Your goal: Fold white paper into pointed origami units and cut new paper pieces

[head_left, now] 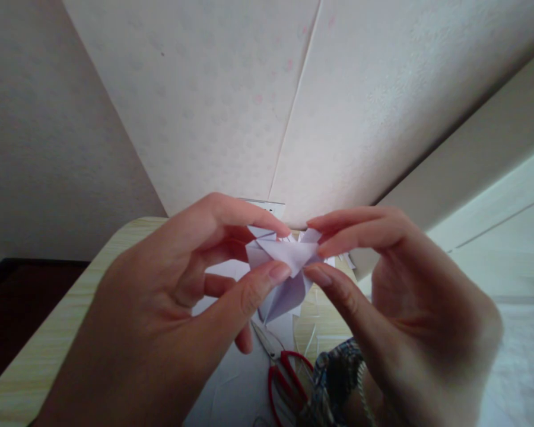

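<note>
A small folded piece of white paper (pixel 289 255), with several creased flaps and points, is held up between both hands above the table. My left hand (pixel 182 279) pinches its left side, thumb on the near face and index finger along the top edge. From the right, my right hand (pixel 396 284) grips the other side between thumb and fingertips. Below the folded paper lie red-handled scissors (pixel 289 379), partly covered by the hands. White paper sheets (pixel 231 379) lie under and beside the scissors.
The wood-grain table (pixel 102 284) reaches back to a papered wall (pixel 222 107) with a white socket plate (pixel 267 207). More white paper pieces (pixel 345 261) lie behind the hands. Patterned cloth (pixel 333 373) shows at the near edge. White bedding (pixel 520 362) is at the right.
</note>
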The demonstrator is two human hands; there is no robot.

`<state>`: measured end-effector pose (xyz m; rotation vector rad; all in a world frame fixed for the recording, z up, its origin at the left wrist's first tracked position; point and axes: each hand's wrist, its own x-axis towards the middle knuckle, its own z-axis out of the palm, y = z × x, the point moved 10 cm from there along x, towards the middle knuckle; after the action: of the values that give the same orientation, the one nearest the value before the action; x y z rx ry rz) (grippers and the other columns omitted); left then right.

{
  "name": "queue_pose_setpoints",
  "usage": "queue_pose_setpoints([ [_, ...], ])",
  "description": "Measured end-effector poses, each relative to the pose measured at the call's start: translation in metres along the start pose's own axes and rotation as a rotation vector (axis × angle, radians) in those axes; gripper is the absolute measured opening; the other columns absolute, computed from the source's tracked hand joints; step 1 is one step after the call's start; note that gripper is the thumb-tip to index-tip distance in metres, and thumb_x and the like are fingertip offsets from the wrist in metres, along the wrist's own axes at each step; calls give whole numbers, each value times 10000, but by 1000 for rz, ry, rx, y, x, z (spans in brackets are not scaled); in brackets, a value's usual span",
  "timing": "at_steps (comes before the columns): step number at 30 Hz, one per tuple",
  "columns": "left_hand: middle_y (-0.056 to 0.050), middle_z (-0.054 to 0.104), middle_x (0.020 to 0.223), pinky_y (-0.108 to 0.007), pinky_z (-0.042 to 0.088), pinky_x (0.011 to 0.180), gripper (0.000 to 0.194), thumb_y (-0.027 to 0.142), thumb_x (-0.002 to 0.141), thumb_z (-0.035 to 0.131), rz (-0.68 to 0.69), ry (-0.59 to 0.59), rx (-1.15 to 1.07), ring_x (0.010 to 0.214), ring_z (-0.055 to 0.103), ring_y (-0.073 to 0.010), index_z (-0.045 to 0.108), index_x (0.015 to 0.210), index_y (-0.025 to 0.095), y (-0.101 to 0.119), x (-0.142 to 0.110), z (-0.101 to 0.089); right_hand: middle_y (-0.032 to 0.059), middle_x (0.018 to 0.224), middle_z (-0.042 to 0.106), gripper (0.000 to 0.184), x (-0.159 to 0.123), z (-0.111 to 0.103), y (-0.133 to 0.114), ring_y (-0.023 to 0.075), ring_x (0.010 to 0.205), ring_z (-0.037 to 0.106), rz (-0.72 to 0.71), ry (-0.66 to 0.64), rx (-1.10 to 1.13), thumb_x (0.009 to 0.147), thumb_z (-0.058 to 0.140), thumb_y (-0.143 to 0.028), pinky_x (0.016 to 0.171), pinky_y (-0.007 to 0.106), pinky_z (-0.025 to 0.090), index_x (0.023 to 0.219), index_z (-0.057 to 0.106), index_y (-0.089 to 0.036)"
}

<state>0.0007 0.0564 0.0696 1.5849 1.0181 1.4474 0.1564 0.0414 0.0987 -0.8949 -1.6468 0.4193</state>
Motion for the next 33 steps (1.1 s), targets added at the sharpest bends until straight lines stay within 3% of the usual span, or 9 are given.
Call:
queue_pose_setpoints([
  [3, 96, 748, 835, -96, 481, 266, 156, 290, 823, 766, -32, 41, 46, 458, 635, -83, 722, 926, 400, -3, -2, -5, 25, 986, 715, 203, 0, 0, 4, 242, 1005, 658, 44, 26, 67, 817, 764, -126, 870, 434, 516, 946, 675, -255],
  [6, 77, 754, 835, -101, 483, 259, 148, 286, 824, 761, -13, 19, 25, 486, 649, -101, 726, 921, 392, -2, -3, -5, 11, 963, 710, 193, 3, 7, 0, 222, 970, 662, 10, -36, 99, 841, 734, -106, 831, 397, 548, 932, 684, -270],
  [11, 92, 748, 802, -79, 490, 282, 240, 211, 833, 748, -48, -58, -113, 471, 650, -81, 742, 969, 409, -2, 0, 4, 10, 1025, 681, 51, 5, 15, 4, 219, 955, 663, 57, -187, 76, 927, 666, -324, 785, 370, 591, 916, 710, -302],
  [14, 90, 713, 733, -64, 497, 324, 222, 160, 831, 741, -142, -10, -131, 453, 622, -62, 742, 932, 358, -3, -3, 3, 22, 1016, 693, 141, 6, 11, 5, 247, 1026, 656, 36, -215, 99, 942, 625, -403, 842, 401, 593, 941, 735, -315],
  [17, 68, 724, 754, -84, 503, 338, 208, 129, 824, 737, -196, 45, -84, 455, 604, -70, 725, 918, 314, -4, -6, -1, 4, 1048, 705, 77, 5, 10, 10, 238, 1075, 649, 47, -235, 153, 931, 663, -311, 857, 391, 597, 949, 738, -321],
  [19, 68, 720, 727, -101, 472, 284, 179, 175, 823, 752, -154, 27, -85, 390, 578, -70, 726, 926, 319, -2, -6, 0, 10, 1081, 699, 62, 5, 9, 10, 233, 1025, 670, 43, -236, 233, 914, 686, -295, 805, 374, 614, 954, 731, -309],
  [22, 95, 663, 618, -114, 388, 195, 134, 298, 805, 786, -69, -4, -116, 279, 510, -60, 734, 917, 350, 1, -4, 0, 25, 1101, 708, 49, 5, 8, 13, 262, 1104, 650, 49, -212, 256, 884, 712, -234, 884, 417, 599, 891, 722, -282],
  [26, 93, 668, 639, -84, 455, 285, 132, 228, 815, 770, -162, 61, -72, 352, 560, -53, 728, 889, 327, -11, -4, -6, 42, 1148, 701, 53, 4, 5, 11, 266, 1201, 594, 18, -189, 197, 877, 714, -208, 934, 416, 560, 855, 703, -255],
  [33, 72, 737, 761, -97, 418, 207, 183, 262, 800, 778, -36, -2, -105, 302, 528, -53, 741, 952, 357, -5, 0, -3, 48, 1129, 699, 64, 5, 6, 11, 278, 1252, 564, 28, -201, 172, 881, 705, -228, 968, 432, 537, 823, 696, -254],
])
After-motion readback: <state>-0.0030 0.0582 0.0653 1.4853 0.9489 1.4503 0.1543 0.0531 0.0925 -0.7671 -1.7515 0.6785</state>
